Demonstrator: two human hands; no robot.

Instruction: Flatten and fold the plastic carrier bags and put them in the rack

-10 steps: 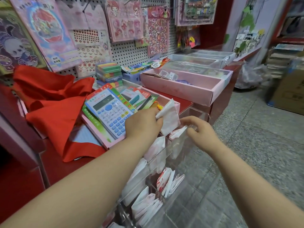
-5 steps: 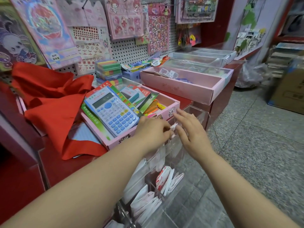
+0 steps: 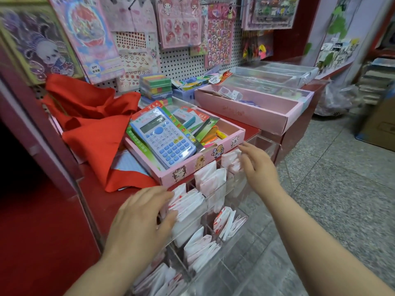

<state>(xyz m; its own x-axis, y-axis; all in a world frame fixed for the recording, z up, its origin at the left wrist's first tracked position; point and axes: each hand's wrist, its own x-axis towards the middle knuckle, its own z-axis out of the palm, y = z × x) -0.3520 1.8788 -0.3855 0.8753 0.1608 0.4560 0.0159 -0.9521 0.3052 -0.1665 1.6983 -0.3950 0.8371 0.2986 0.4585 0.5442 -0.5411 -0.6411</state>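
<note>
White folded bags [image 3: 189, 205] stand edge-up in the pockets of the clear rack [image 3: 265, 146], probably so each pulls out singly. The hands are apart and neither grips. The left hand [image 3: 139, 216] rests loose fingers on one bundle. The right hand [image 3: 257, 167], fingers spread, touches the top one, likely tucking it down. The rack fronts a red worktop [image 3: 96, 199] carrying a pink tray [image 3: 186, 171], above a speckled floor [image 3: 342, 189].

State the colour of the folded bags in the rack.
The folded bags are white with red print, seen best in the head view.
</note>
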